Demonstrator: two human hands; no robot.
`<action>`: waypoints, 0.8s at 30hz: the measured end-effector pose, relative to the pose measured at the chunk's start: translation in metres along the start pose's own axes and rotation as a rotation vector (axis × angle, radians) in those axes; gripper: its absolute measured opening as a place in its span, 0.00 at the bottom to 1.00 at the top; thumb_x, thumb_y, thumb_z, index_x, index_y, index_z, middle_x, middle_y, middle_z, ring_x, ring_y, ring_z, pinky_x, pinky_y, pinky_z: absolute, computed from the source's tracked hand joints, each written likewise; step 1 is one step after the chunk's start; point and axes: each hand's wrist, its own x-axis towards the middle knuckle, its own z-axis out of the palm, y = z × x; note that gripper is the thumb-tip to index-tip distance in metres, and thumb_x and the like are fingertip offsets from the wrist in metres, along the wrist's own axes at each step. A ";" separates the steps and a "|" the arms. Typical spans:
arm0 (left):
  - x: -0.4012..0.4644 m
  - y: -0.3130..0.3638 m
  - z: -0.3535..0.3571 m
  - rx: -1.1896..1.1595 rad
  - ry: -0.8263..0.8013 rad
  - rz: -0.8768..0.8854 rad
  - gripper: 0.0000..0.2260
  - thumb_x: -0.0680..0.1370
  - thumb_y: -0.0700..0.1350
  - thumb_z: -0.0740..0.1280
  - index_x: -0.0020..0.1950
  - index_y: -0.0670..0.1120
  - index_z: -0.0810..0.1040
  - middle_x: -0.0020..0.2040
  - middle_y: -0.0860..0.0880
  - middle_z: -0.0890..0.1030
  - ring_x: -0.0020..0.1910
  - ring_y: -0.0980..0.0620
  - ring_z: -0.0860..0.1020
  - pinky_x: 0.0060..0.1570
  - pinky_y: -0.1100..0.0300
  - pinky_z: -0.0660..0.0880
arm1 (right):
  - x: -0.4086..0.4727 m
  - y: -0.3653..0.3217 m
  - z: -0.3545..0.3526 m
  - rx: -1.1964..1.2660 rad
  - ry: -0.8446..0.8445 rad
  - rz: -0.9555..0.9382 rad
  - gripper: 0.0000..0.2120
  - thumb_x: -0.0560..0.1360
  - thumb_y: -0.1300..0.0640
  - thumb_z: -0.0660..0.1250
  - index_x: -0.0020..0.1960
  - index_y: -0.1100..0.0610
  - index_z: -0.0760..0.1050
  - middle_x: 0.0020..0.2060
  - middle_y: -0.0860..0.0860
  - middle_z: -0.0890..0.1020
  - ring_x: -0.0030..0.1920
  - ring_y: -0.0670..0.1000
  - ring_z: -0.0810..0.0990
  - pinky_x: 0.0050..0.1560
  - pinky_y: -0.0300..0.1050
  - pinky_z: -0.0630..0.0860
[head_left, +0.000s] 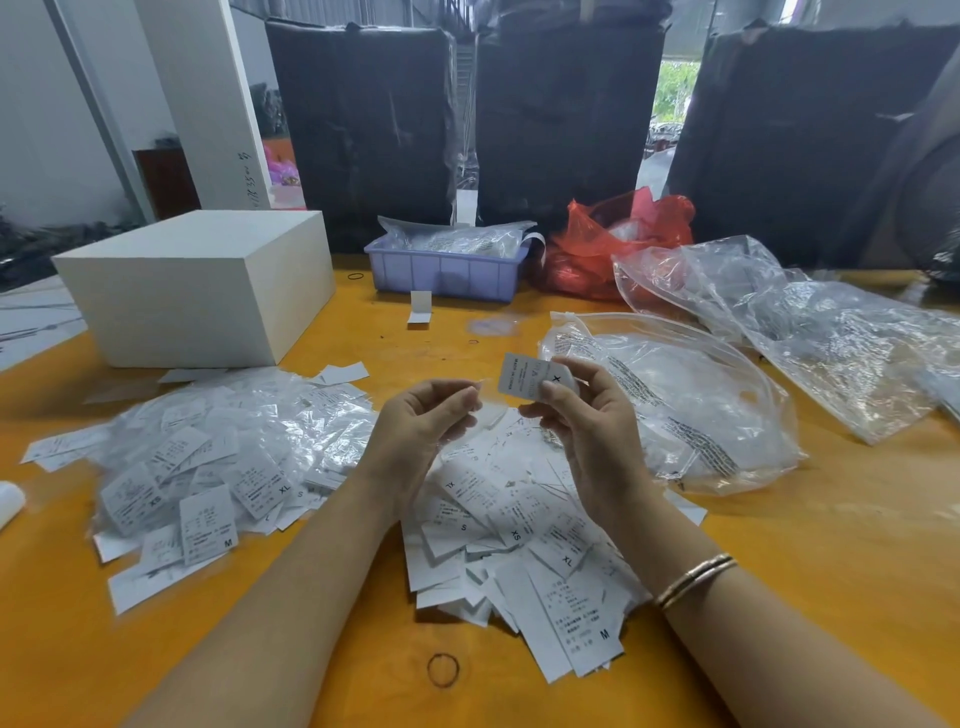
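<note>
Label (519, 376) pinched in right hand (582, 421), left hand (426, 421) curled just beside

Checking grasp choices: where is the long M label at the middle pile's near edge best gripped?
Grip its near end, pinching from the person's side. The M label lies flat with that end jutting clear of the pile onto the table, while its far end seems tucked under other labels.

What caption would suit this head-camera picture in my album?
Over a table heaped with size labels, the right hand pinches one label, the left hand seemingly a small clear bag.
</note>
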 end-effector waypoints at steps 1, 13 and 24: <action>0.000 0.000 0.000 0.003 0.004 0.002 0.10 0.66 0.46 0.71 0.45 0.45 0.82 0.36 0.51 0.83 0.34 0.58 0.79 0.38 0.68 0.76 | 0.000 -0.001 0.000 0.007 0.014 0.010 0.09 0.74 0.67 0.65 0.52 0.57 0.73 0.44 0.57 0.83 0.33 0.51 0.81 0.40 0.40 0.75; -0.001 0.001 -0.004 0.044 0.001 0.009 0.08 0.64 0.47 0.73 0.43 0.49 0.83 0.38 0.51 0.84 0.38 0.58 0.81 0.40 0.68 0.76 | 0.002 0.003 -0.010 -0.247 -0.063 -0.094 0.08 0.73 0.69 0.65 0.43 0.58 0.73 0.38 0.55 0.81 0.31 0.51 0.79 0.34 0.39 0.74; -0.001 0.002 -0.003 0.093 -0.003 0.027 0.11 0.65 0.47 0.72 0.45 0.47 0.82 0.38 0.51 0.84 0.39 0.57 0.81 0.41 0.68 0.76 | 0.004 0.003 -0.012 -0.249 -0.035 -0.139 0.07 0.73 0.71 0.65 0.43 0.59 0.72 0.40 0.57 0.79 0.32 0.52 0.79 0.32 0.37 0.75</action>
